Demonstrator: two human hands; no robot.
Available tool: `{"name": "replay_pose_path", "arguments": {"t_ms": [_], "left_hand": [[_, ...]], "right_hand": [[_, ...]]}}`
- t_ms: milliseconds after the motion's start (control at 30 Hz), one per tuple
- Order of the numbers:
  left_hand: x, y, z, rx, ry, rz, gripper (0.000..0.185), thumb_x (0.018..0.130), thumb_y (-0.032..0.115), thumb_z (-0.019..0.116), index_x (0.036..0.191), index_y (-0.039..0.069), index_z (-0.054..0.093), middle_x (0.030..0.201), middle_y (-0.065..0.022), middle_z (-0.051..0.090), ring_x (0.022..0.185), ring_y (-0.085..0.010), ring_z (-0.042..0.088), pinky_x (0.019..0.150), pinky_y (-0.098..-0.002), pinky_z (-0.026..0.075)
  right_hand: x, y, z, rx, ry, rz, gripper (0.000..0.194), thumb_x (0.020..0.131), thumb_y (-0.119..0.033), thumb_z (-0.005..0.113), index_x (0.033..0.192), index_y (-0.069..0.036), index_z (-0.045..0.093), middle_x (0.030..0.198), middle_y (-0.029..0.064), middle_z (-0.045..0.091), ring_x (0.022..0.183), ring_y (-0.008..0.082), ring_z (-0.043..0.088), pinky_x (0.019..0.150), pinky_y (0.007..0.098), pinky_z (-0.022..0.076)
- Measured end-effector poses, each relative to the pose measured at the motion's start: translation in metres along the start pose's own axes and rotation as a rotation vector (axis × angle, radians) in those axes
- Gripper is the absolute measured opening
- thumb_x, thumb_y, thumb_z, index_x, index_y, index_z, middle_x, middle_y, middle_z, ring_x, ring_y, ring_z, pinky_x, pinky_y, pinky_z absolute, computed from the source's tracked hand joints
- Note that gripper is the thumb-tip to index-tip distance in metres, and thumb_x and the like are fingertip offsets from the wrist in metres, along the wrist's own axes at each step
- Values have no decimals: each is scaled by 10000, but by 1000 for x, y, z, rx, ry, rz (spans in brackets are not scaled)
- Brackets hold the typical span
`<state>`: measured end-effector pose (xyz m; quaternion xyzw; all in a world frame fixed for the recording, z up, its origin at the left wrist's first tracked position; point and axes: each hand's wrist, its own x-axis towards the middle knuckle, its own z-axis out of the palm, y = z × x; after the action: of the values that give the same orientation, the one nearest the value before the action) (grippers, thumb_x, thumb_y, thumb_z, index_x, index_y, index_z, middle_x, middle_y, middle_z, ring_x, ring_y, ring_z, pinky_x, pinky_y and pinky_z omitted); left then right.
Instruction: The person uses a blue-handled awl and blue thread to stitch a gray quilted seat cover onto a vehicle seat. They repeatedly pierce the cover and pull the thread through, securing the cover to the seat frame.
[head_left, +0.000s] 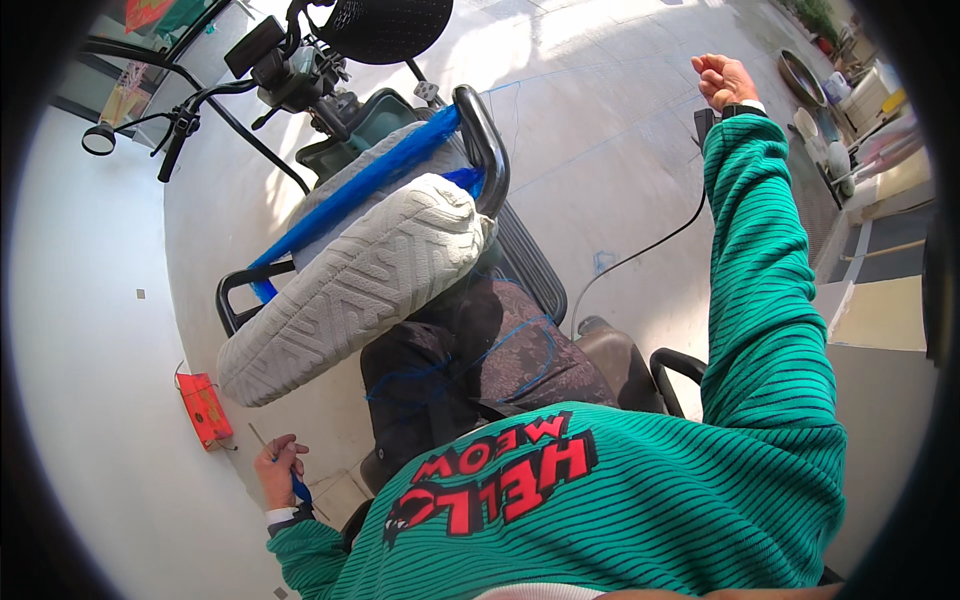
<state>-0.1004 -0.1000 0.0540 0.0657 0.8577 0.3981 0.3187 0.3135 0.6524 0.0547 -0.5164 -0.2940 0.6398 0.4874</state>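
My left hand (279, 466), low at the left, grips a thin stick-like tool (260, 439) together with a bundle of blue twine (301, 489). Far out at the upper right, my right hand (726, 81) is curled closed, and faint blue threads (600, 136) run towards it. A thick hank of blue strands (360, 186) stretches between the black armrests (491, 161) of an electric tricycle. In front of it lies a padded cushion in a cream patterned cover (360, 289). Loose blue thread (551, 341) also crosses my patterned trouser leg (517, 352).
The tricycle's handlebar (176, 146) and black basket (386, 26) stand beyond the seat. A black cable (652, 247) rises from the floor beside my right arm. A red paper bag (206, 411) is by the left wall. Basins (801, 77) and household goods line the right side.
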Motion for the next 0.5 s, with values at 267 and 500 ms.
{"name": "replay_pose_path", "arguments": {"t_ms": [267, 500], "left_hand": [[-3, 15, -46, -287, 221, 92, 198, 928, 139, 542, 1032, -28, 564, 806, -128, 628, 488, -92, 477, 394, -221, 372], [22, 62, -87, -506, 207, 329, 202, 961, 152, 507, 1060, -12, 572, 820, -95, 608, 484, -69, 441, 404, -198, 362]], "right_hand": [[-1, -47, 136, -47, -563, 44, 167, 919, -109, 461, 910, 16, 571, 575, 0, 471, 415, 79, 348, 385, 233, 280], [-43, -21, 273, -77, -939, 22, 95, 911, -67, 460, 990, -62, 511, 868, 101, 615, 410, 58, 329, 381, 219, 283]]}}
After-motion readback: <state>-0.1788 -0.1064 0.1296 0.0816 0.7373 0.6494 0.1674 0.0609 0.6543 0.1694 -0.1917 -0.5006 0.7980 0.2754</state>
